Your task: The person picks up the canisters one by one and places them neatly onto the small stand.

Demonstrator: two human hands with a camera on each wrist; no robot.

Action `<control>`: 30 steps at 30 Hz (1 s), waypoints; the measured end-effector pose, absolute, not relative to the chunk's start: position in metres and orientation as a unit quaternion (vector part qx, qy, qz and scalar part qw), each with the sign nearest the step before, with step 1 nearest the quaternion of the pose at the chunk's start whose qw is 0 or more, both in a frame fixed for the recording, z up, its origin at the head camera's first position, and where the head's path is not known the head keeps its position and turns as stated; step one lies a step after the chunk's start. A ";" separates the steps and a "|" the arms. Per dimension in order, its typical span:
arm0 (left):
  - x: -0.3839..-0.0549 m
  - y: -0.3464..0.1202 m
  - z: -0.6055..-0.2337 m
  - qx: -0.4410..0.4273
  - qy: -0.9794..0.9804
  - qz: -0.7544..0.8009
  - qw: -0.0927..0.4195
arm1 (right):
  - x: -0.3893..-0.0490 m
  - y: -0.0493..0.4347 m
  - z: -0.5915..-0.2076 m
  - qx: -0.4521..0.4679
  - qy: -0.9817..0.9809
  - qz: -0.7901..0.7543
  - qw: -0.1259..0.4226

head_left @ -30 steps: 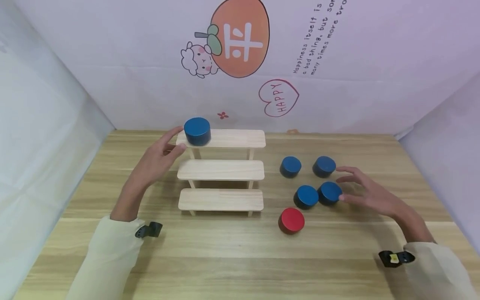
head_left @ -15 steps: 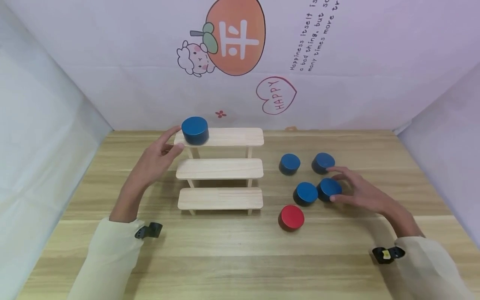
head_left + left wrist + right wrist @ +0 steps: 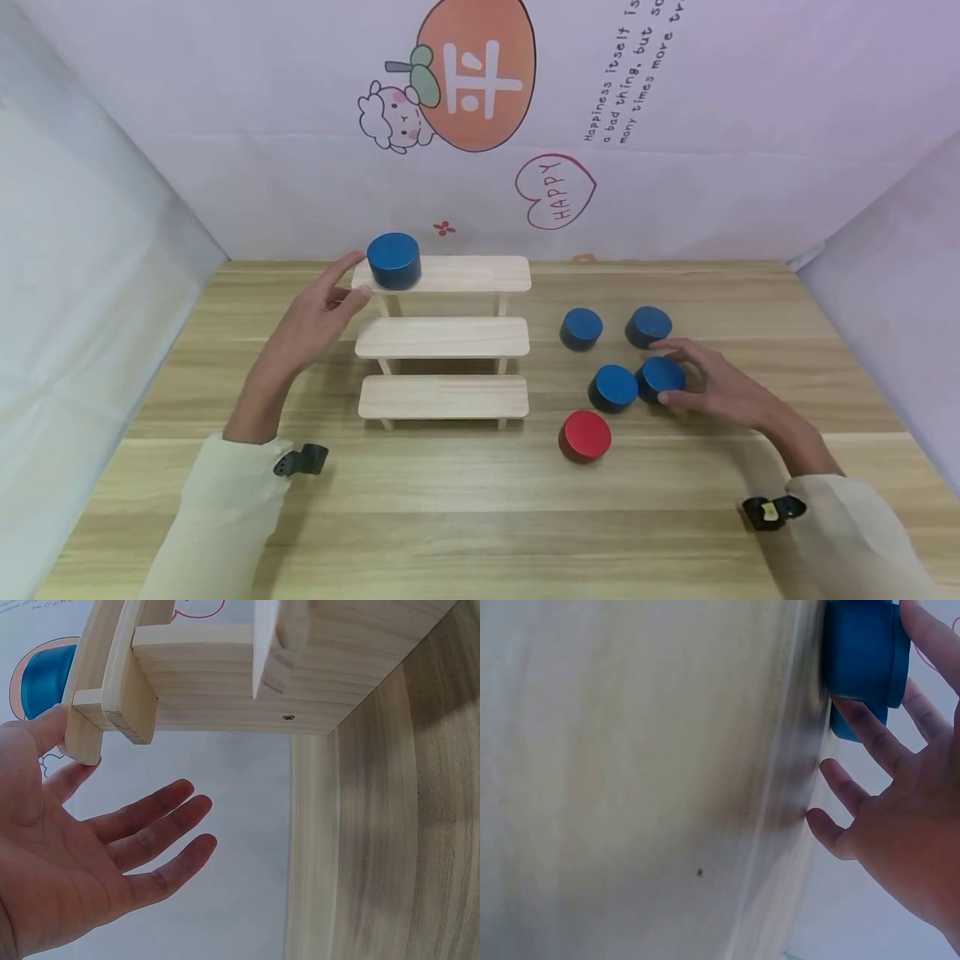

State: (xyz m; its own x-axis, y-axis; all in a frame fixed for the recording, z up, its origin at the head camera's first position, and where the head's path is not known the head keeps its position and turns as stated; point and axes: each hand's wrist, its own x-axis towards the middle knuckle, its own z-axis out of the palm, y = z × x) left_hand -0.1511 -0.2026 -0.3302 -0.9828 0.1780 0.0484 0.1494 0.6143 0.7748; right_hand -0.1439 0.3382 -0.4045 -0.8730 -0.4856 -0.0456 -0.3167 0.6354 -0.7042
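Observation:
My left hand (image 3: pixel 307 323) pinches the left end of the top board of a three-step wooden display stand (image 3: pixel 442 337) between thumb and index finger, its other fingers spread in the left wrist view. A blue round tin (image 3: pixel 393 261) stands on that board, close beside these fingertips. With thumb and fingers around it, my right hand (image 3: pixel 723 385) holds another blue lidded tin (image 3: pixel 862 652) at the right of the table. Touching or nearly touching that tin on its left is a blue tin (image 3: pixel 613 388). Behind it stands one more blue tin (image 3: pixel 648 327).
A further blue tin (image 3: pixel 581 328) stands right of the stand, and a red tin (image 3: pixel 585 436) sits nearer the front. Behind the wooden table (image 3: pixel 480 517) rises a white printed cloth (image 3: pixel 300 183); white cloth also walls both sides.
My right hand has moved left and closed its thumb and fingers around the nearer right blue tin. The left hand stays at the top board, and the head view shifts slightly.

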 end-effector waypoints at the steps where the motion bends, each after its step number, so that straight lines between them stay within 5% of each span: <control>1: -0.151 -0.203 -0.330 0.091 0.898 0.430 0.016 | -0.144 0.338 -0.405 -0.223 0.897 -0.365 0.116; 30: -0.151 -0.202 -0.331 0.091 0.896 0.433 0.012 | -0.139 0.334 -0.392 -0.200 0.912 -0.348 0.081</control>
